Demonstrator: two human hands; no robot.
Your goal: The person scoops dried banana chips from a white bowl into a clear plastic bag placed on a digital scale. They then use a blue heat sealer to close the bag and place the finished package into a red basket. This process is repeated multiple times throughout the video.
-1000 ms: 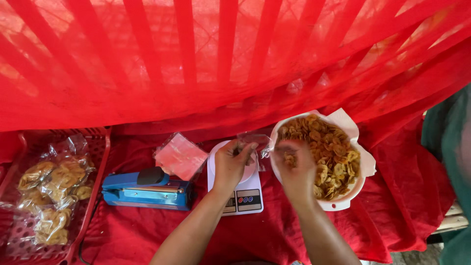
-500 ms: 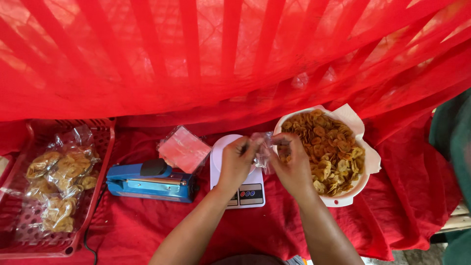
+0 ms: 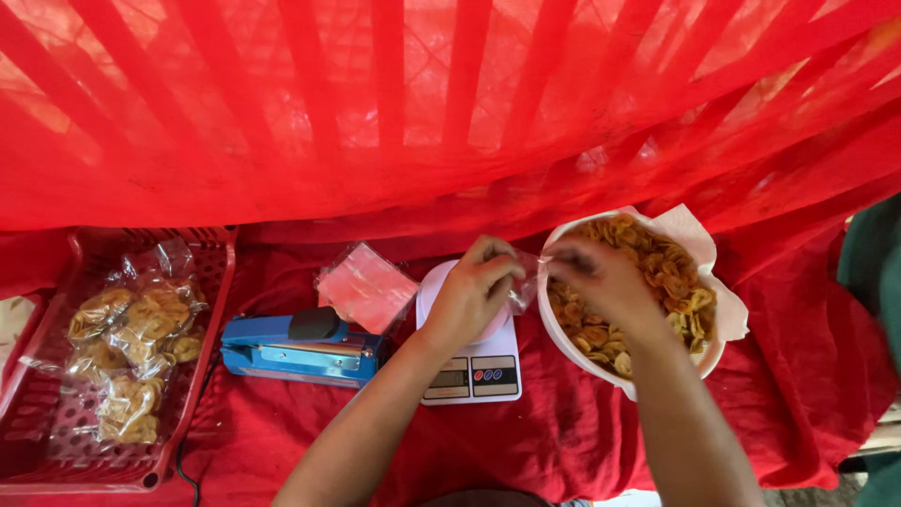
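Cloth (image 3: 601,451), red and rumpled, is seen draped over the whole surface, and every place here is given from the white kitchen scale (image 3: 474,361) near the middle. Behind the scale, a red net curtain (image 3: 394,113) is hung across the full width. Far to the left of the scale, a red plastic basket (image 3: 202,282) is set, and sealed clear packets of chips (image 3: 131,347) are piled in it. Immediately right of the scale, a white bowl (image 3: 554,333) lined with paper is filled with golden chips (image 3: 680,300). Just left of the scale, a blue heat sealer (image 3: 300,347) is laid, with a stack of empty pinkish bags (image 3: 366,286) behind it. Over the scale's round pan, the left hand (image 3: 474,291) is held, its fingers pinched shut on the mouth of a small clear bag (image 3: 526,282). That bag is held up at the scale's right edge, against the bowl's rim. The right hand (image 3: 601,277) is held over the bowl, fingers bunched at the bag's opening; whether chips are gripped cannot be told through the blur.
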